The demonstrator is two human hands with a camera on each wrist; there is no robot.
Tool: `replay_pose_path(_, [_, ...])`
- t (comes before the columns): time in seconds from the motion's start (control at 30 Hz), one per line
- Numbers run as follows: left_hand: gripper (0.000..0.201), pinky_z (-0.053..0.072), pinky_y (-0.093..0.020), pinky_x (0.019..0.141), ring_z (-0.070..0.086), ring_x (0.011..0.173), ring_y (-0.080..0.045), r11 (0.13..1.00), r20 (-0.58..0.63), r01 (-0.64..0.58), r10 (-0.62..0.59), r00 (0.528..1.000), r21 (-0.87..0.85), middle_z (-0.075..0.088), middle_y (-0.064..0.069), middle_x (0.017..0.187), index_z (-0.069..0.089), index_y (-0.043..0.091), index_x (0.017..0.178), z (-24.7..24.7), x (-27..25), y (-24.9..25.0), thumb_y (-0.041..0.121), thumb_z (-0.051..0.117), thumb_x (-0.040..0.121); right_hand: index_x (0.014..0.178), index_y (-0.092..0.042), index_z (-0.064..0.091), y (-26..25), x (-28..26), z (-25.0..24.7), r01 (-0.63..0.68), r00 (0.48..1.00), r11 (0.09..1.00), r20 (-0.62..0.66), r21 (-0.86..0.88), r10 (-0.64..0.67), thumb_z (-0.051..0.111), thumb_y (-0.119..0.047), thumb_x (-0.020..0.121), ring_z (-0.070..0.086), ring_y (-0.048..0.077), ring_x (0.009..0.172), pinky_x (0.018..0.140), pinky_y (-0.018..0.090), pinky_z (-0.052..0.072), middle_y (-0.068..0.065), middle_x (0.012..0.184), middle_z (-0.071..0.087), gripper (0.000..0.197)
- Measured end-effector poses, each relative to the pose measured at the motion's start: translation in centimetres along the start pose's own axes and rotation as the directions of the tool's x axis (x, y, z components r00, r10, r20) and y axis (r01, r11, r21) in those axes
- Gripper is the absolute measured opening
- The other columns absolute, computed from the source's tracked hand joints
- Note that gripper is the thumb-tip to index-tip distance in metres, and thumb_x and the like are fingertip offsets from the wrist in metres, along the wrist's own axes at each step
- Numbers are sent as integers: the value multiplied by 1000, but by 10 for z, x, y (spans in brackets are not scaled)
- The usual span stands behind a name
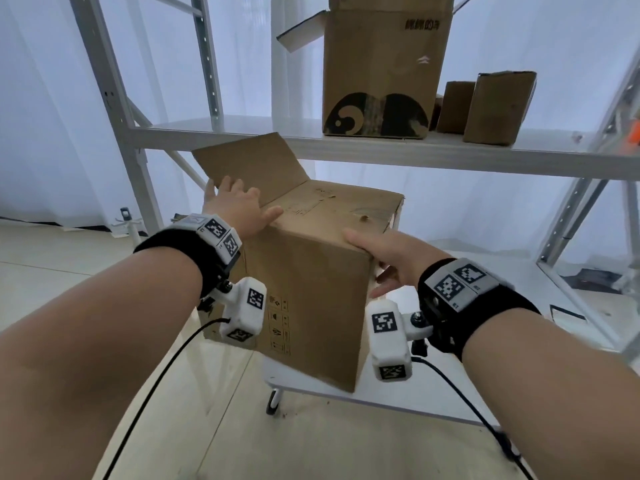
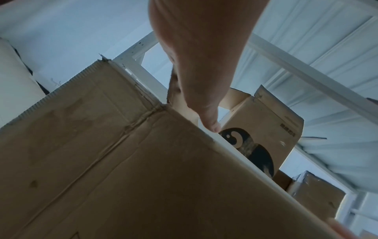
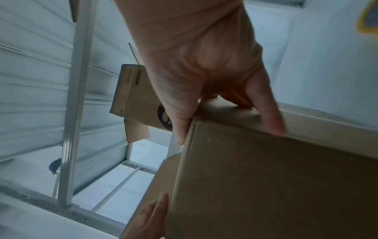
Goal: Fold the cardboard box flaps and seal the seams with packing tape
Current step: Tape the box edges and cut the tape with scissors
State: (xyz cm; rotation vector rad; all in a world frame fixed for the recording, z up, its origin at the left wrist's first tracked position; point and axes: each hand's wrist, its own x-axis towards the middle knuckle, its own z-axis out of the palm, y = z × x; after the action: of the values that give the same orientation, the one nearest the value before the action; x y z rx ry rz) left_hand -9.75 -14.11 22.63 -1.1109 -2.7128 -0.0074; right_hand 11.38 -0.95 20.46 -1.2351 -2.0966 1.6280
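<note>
A brown cardboard box [image 1: 311, 289] stands on a low white wheeled platform [image 1: 433, 393]. Its left top flap [image 1: 256, 161] sticks up at a slant, while the rest of the top lies flat. My left hand [image 1: 239, 209] rests on the near end of that flap with straight, spread fingers, its thumb [image 2: 206, 116] along the box's top edge. My right hand [image 1: 384, 258] grips the near right top corner, thumb on top and fingers [image 3: 270, 119] down the right side. The right wrist view also shows the left fingers [image 3: 151, 213] flat against the flap.
A white metal shelf rack [image 1: 381, 150] stands just behind the box. It carries a tall printed carton [image 1: 381, 74] with open flaps and two small cartons [image 1: 498, 105]. Black cables hang from both wrist cameras. Pale floor lies at the left and front.
</note>
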Motion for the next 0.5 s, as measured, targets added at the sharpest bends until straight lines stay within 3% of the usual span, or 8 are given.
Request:
replay_pose_path(0.1, [72, 3, -54, 116, 2, 145, -31, 998, -146, 20, -29, 989, -62, 10, -13, 158, 33, 19, 144, 8, 1, -2, 64, 41, 89, 119, -12, 53, 7, 0, -4, 10, 999, 980, 38, 199, -18, 69, -38, 86, 61, 33, 100, 56, 41, 60, 11, 116, 51, 45])
replay_pose_path(0.17, [75, 7, -55, 115, 4, 144, -35, 981, -320, 66, -123, 939, -181, 7, -15, 157, 31, 17, 143, 12, -5, -6, 58, 54, 85, 123, -16, 50, 10, 5, -15, 49, 999, 959, -10, 278, -48, 66, -28, 90, 60, 31, 101, 57, 44, 60, 8, 118, 52, 39])
replay_pose_path(0.2, [80, 7, -55, 114, 2, 144, -36, 960, -331, 115, -199, 922, -256, 2, -16, 157, 25, 18, 146, 14, -8, -9, 57, 57, 84, 123, -17, 49, 10, 8, -20, 73, 997, 956, -55, 283, -60, 63, -24, 92, 59, 31, 102, 59, 46, 60, 7, 117, 52, 35])
replay_pose_path(0.27, [86, 9, -56, 113, 2, 144, -38, 890, -228, 225, -333, 915, -396, -5, -17, 157, 13, 20, 149, 13, -16, -18, 59, 55, 84, 124, -15, 48, 10, 15, -29, 120, 980, 968, -185, 222, -79, 57, -19, 94, 56, 33, 105, 66, 48, 59, 11, 122, 51, 31])
replay_pose_path(0.33, [85, 22, -51, 110, 20, 139, -41, 804, -57, 309, -389, 919, -508, 10, -21, 154, 13, 16, 148, 9, -23, -27, 62, 49, 86, 131, -8, 45, 10, 23, -35, 148, 929, 978, -360, 144, -87, 49, -14, 96, 54, 37, 111, 72, 47, 57, 14, 132, 49, 35])
replay_pose_path(0.4, [75, 39, -42, 99, 47, 119, -36, 716, 104, 312, -320, 942, -625, 45, -19, 132, 33, 7, 136, 8, -29, -32, 62, 47, 87, 133, -6, 39, 13, 28, -35, 147, 846, 979, -531, 138, -52, 44, -11, 97, 48, 38, 117, 65, 42, 54, 12, 134, 46, 37])
replay_pose_path(0.43, [64, 44, -38, 92, 54, 104, -31, 667, 130, 277, -262, 956, -692, 54, -15, 115, 46, 5, 122, 11, -33, -32, 59, 50, 87, 133, -6, 36, 15, 29, -31, 146, 820, 976, -572, 159, -30, 43, -13, 95, 48, 36, 117, 69, 41, 53, 11, 134, 46, 39])
replay_pose_path(0.5, [41, 47, -31, 75, 59, 83, -24, 555, 81, 189, -213, 974, -810, 61, -11, 92, 58, 4, 96, 19, -43, -30, 44, 62, 86, 137, -10, 30, 18, 29, -16, 146, 820, 969, -573, 200, -6, 47, -24, 91, 48, 35, 116, 89, 44, 50, 12, 135, 44, 51])
